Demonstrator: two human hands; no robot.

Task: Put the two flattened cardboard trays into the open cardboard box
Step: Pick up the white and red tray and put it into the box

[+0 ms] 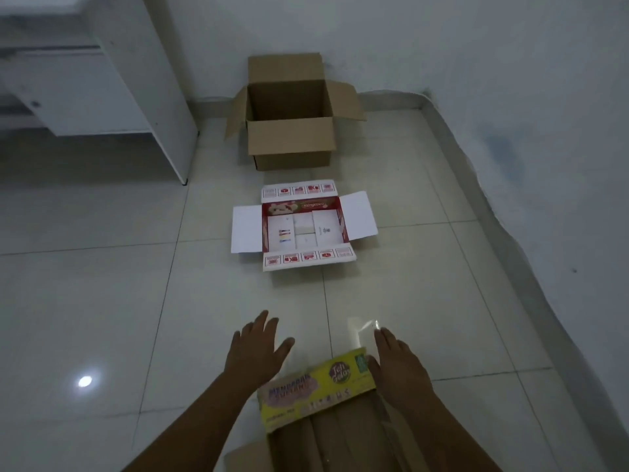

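An open brown cardboard box (289, 137) stands on the tiled floor against the far wall, flaps spread, nothing visible inside. In front of it lies a flattened red and white tray (304, 225), flaps splayed outward. At the bottom of the view lies a second tray (318, 390) with a yellow printed side and brown inside. My left hand (256, 349) hovers open just left of its far edge, fingers spread. My right hand (398, 361) is open beside the tray's far right corner, close to or touching it.
A white cabinet (112, 80) stands at the back left, its corner near the brown box. A white wall with a raised skirting (476, 185) runs along the right side. Glossy floor tiles (102, 301) lie between the trays and the cabinet.
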